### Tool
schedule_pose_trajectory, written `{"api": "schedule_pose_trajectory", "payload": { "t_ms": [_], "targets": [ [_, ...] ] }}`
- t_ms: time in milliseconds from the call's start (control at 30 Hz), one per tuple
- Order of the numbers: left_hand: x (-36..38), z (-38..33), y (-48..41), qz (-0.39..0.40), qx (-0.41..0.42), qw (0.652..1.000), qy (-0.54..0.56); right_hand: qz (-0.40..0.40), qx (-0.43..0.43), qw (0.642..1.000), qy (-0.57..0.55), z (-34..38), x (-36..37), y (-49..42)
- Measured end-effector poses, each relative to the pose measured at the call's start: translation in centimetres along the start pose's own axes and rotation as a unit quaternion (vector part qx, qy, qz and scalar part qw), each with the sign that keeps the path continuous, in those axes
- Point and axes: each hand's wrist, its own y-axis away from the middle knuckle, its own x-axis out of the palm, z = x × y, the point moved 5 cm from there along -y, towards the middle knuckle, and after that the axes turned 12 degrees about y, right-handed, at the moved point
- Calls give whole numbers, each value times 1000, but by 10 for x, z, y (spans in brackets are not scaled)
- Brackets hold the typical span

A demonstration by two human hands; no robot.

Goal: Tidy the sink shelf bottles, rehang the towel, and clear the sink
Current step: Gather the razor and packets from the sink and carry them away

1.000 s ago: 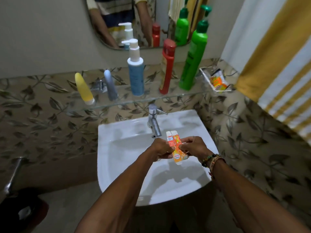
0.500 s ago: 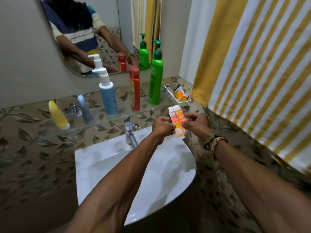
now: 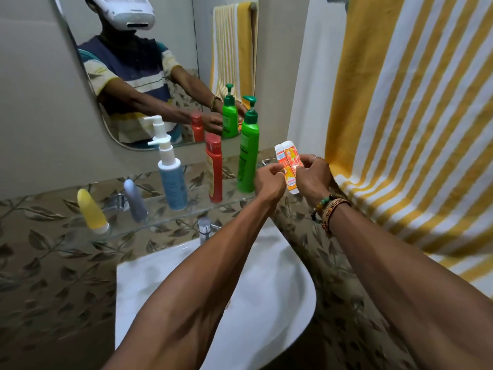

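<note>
Leaf-patterned tiles back a glass shelf (image 3: 160, 225) above a white sink (image 3: 266, 289) and tap (image 3: 205, 229). On the shelf stand, left to right, a yellow tube (image 3: 92, 210), grey tube (image 3: 135, 200), blue bottle (image 3: 173, 182), red bottle (image 3: 214, 169) and green bottle (image 3: 248, 153), all upright and apart. A yellow-and-white striped towel (image 3: 413, 129) hangs on the right. Both hands are raised by the shelf's right end, just beside the green bottle. The left hand (image 3: 269, 181) has its fingers curled, pinching the left edge of an orange packet (image 3: 289, 166). The right hand (image 3: 312, 174) grips the packet's right side, so it stands upright in the air. A mirror (image 3: 133, 76) hangs above.
</note>
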Motion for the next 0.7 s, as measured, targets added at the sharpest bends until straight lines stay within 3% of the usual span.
{"api": "schedule_pose_trajectory", "payload": {
  "t_ms": [333,700],
  "targets": [
    [21,-3,-32,-18,11,999,-30,3,1,997,75,4,11,-36],
    [29,2,-51,-19,53,995,-80,11,-61,989,134,-4,31,-62]
  ]
}}
